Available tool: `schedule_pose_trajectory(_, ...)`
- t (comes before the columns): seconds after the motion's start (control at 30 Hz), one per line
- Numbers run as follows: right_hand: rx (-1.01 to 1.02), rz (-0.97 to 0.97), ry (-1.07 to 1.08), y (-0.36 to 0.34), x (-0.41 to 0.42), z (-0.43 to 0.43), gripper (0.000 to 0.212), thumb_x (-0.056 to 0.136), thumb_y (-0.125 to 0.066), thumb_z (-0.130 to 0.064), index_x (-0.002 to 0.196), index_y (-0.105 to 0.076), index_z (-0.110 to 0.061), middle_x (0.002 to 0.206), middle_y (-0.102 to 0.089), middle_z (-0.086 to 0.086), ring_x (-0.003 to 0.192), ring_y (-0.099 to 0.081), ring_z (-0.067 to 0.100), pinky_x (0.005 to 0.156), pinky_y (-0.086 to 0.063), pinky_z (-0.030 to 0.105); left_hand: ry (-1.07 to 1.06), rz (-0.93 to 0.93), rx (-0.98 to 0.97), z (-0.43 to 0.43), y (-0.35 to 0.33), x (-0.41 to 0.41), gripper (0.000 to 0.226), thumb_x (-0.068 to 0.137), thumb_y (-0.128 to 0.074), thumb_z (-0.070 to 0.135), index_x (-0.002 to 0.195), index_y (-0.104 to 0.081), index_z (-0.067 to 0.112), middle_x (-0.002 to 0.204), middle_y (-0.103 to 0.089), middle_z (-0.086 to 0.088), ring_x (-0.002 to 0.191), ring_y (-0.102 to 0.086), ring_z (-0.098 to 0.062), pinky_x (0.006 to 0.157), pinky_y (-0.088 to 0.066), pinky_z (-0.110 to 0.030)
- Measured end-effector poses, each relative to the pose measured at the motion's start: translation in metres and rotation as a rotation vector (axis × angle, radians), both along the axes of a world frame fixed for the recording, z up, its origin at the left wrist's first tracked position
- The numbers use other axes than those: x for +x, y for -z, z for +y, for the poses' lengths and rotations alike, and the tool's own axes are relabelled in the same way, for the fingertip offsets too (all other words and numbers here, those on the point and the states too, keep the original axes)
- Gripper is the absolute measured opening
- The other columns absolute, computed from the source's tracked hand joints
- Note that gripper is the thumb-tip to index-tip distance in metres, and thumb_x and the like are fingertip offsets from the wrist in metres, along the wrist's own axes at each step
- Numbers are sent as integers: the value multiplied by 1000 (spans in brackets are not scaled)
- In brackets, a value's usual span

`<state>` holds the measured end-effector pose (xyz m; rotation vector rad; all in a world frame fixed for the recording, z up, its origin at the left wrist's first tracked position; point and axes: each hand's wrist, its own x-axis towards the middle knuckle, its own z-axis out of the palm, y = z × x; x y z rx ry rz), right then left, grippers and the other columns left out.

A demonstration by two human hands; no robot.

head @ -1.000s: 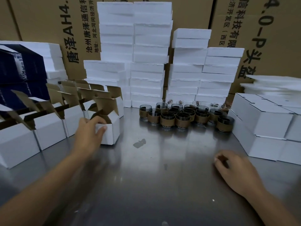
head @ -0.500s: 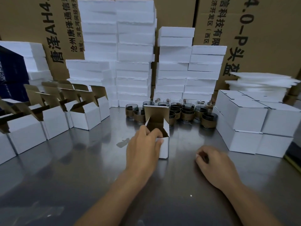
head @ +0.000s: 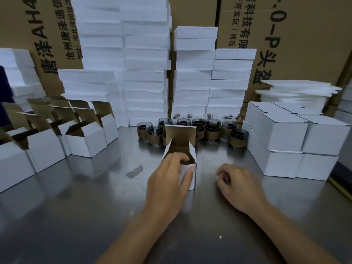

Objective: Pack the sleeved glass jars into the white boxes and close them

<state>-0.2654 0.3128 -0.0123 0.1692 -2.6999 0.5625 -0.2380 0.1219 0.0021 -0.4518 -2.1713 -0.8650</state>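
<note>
Mid-worktop [head: 95, 197], open white box [head: 180, 137] gripped by left hand [head: 167, 180]: fingers [head: 179, 157] hooked over the front rim, thumb outside. Right hand [head: 238, 183] resting alongside, fingers loosely curled, holding nothing. Sleeved glass jars [head: 213, 130] clustered just behind.

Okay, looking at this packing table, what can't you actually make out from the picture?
Head view only.
- Inside of the open box: fingers of the left hand and the front wall hide it.
- Right hand: curled fingers hide whether it holds anything.
- Sleeved jars: the box's raised lid covers some, so no count.
- Print on the brown cartons: cut by the top edge and the foam stacks.
</note>
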Motion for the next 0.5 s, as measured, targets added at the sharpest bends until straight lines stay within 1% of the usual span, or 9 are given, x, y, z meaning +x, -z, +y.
schedule_pose_trajectory(0.03,-29,-27,-12,-2,-8,-2,12,88,-53,-28,99,-58,-28,87,-55,-11,84,-53,11,71,-45,30,52,-16,14,1,1,0,10,88,-58,28,96,-58,21,75,-47,14,65,-48,-7,55,-41,-18)
schedule_pose_trajectory(0.1,-120,-65,-13,-6,-28,-8,18,88,-55,-30,106,-58,-28,94,-56,-9,86,-55,12,78,-49,33,153,-72,6,2,5,0,7,91,-51,30,91,-55,25,68,-48,11,63,-48,-11,52,-39,-18)
schedule_pose_trajectory(0.17,-245,-78,-14,-12,-50,-17,27,88,-58,-27,115,-55,-26,103,-55,-5,91,-56,14,81,-47,31,216,-125,-2,3,10,-3,6,93,-50,28,89,-54,28,67,-52,11,64,-50,-11,53,-38,-18)
schedule_pose_trajectory(0.23,-366,-92,-30,-17,-70,-26,38,88,-58,-20,124,-49,-26,111,-52,1,96,-53,15,82,-42,28,250,-154,4,3,13,-6,9,94,-50,27,86,-52,31,68,-54,12,65,-51,-10,55,-38,-17)
schedule_pose_trajectory(0.3,-445,-105,-40,-22,-88,-35,47,88,-56,-11,130,-44,-27,111,-52,4,97,-49,14,78,-38,23,271,-168,10,4,14,-8,11,94,-49,28,85,-51,33,70,-56,12,67,-52,-10,57,-39,-17)
schedule_pose_trajectory(0.37,-484,-105,-49,-24,-103,-44,53,86,-54,-3,133,-42,-26,98,-52,-1,88,-47,13,68,-36,20,283,-182,19,5,15,-10,10,94,-48,30,85,-51,35,72,-57,13,72,-53,-9,59,-42,-19)
schedule_pose_trajectory(0.4,-484,-110,-51,-25,-109,-48,55,86,-52,-1,134,-42,-26,92,-51,-2,84,-46,14,67,-36,22,284,-190,25,5,15,-11,9,92,-47,33,85,-50,36,73,-57,15,74,-53,-8,60,-43,-17)
schedule_pose_trajectory(0.43,-469,-122,-46,-26,-115,-52,56,87,-51,0,135,-41,-26,95,-52,0,83,-46,16,68,-36,25,281,-198,33,6,16,-12,8,91,-45,36,85,-49,38,74,-56,17,76,-54,-6,60,-42,-13)
schedule_pose_trajectory(0.5,-407,-153,-24,-26,-126,-58,51,89,-48,-3,134,-41,-24,113,-54,11,85,-47,22,70,-35,28,279,-212,49,6,17,-13,7,89,-43,39,86,-49,39,76,-57,19,79,-54,-4,63,-43,-10)
